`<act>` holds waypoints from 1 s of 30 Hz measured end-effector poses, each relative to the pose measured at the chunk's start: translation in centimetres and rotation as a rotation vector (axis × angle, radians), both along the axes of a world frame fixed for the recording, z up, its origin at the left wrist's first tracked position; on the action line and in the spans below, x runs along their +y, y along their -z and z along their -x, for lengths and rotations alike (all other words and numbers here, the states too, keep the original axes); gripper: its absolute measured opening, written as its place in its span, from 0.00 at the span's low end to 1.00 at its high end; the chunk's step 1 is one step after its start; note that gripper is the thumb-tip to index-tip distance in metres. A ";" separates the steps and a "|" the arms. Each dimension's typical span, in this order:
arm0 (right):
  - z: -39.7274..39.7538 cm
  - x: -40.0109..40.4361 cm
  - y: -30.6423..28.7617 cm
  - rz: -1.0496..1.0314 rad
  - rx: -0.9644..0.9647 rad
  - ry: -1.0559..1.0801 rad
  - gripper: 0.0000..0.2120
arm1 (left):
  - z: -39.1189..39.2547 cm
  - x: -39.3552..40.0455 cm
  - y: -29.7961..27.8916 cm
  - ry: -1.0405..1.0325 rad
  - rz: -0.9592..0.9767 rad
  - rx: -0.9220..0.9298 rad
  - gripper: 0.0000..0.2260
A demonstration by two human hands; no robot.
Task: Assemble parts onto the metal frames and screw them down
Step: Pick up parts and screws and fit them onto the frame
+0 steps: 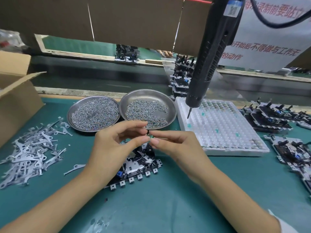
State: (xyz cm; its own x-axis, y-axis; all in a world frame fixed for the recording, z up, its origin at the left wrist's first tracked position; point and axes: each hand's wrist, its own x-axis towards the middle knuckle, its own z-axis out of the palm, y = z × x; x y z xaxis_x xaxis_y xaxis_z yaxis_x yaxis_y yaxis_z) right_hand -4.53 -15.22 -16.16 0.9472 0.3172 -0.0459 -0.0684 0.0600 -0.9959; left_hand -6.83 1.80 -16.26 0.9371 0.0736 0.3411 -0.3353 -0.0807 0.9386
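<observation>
Above the frame (139, 165) on the bench (168, 199), the left hand (116, 145) and right hand (175, 147) both pinch a tiny part (149, 136) at their fingertips; it looks light, stiff and easily dropped, best held by its edges.

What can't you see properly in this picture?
- The tiny part pinched between both hands: too small, and covered by the fingertips in the head view.
- The metal frame: the left hand covers its left side.
- The hanging screwdriver: its top is cut off by the picture's upper edge.
</observation>
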 end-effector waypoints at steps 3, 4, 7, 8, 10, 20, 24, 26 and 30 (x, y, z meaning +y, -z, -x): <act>0.0 0.0 0.0 -0.019 0.009 -0.014 0.11 | 0.0 0.0 0.1 0.008 -0.031 -0.012 0.14; 0.0 0.0 0.1 -0.026 0.010 -0.014 0.11 | 0.0 -0.1 0.1 0.012 -0.038 -0.016 0.14; -0.1 0.0 0.3 -0.037 0.004 -0.014 0.11 | -0.1 0.0 0.1 0.029 -0.034 -0.022 0.14; -0.1 0.0 0.3 -0.036 0.000 -0.013 0.11 | -0.1 0.0 0.2 0.033 -0.030 -0.025 0.14; -0.1 0.1 0.4 -0.040 -0.007 0.000 0.13 | 0.0 0.1 0.2 0.030 -0.029 -0.030 0.13; 0.1 0.1 0.4 -0.035 -0.083 0.057 0.09 | 0.1 0.1 0.3 0.027 -0.037 -0.022 0.14; 0.4 0.2 0.4 -0.043 -0.107 0.050 0.09 | 0.0 -0.1 0.3 0.065 -0.007 -0.024 0.14; 0.5 0.2 0.3 -0.042 -0.123 0.044 0.09 | -0.1 -0.2 0.3 0.079 -0.003 -0.032 0.14; 0.6 0.1 0.0 -0.011 -0.159 0.040 0.10 | -0.1 0.0 0.3 0.103 -0.008 -0.049 0.14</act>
State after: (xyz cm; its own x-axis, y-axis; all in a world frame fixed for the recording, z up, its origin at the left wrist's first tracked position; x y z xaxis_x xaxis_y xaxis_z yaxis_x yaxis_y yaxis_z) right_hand -5.12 -15.10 -16.14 0.9542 0.2787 0.1088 0.0927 0.0703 -0.9932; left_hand -6.74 1.76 -16.56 0.9217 -0.0251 0.3871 -0.3879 -0.0509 0.9203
